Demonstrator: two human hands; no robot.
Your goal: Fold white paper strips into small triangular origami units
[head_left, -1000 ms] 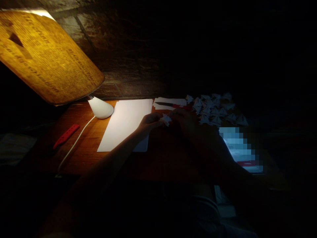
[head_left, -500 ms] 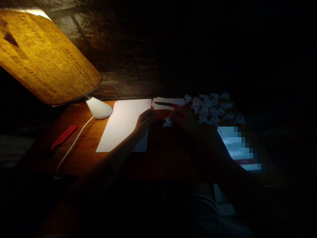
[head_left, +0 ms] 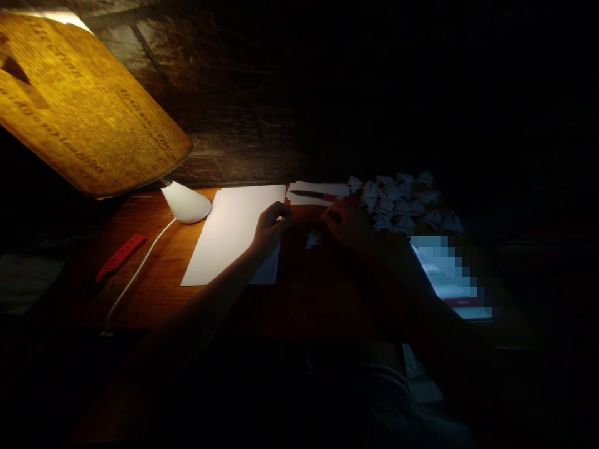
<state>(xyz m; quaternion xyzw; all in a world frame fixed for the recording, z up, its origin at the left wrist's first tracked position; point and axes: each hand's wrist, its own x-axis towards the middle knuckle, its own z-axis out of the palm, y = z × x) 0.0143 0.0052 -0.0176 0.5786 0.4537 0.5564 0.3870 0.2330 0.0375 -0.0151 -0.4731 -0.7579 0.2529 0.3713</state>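
Observation:
My left hand (head_left: 271, 226) hovers over the right edge of a stack of white paper sheets (head_left: 234, 240). Its fingers curl round toward the thumb, with a small gap showing inside the loop. Across from it my right hand (head_left: 347, 224) is in deep shadow, fingers bent inward. Whatever either pinch holds, if anything, is too dark to make out. A small folded paper piece (head_left: 313, 238) sits low between the hands, apart from the left one and close to the right. Behind the hands a knife (head_left: 311, 195) with a red handle rests on smaller white paper pieces (head_left: 304, 187).
Several folded paper pieces (head_left: 397, 202) are clustered at the back right. Nearer, a lit screen (head_left: 440, 274) glows, partly pixelated. On the left stand a lamp with a yellow printed shade (head_left: 93, 112), its white cord (head_left: 140, 268) and a red slotted object (head_left: 120, 257). The wooden table (head_left: 163, 249) meets a wall.
The hands have drawn slightly apart, and a gap has appeared between my left thumb and fingers. The small folded paper piece appears a little lower and further left.

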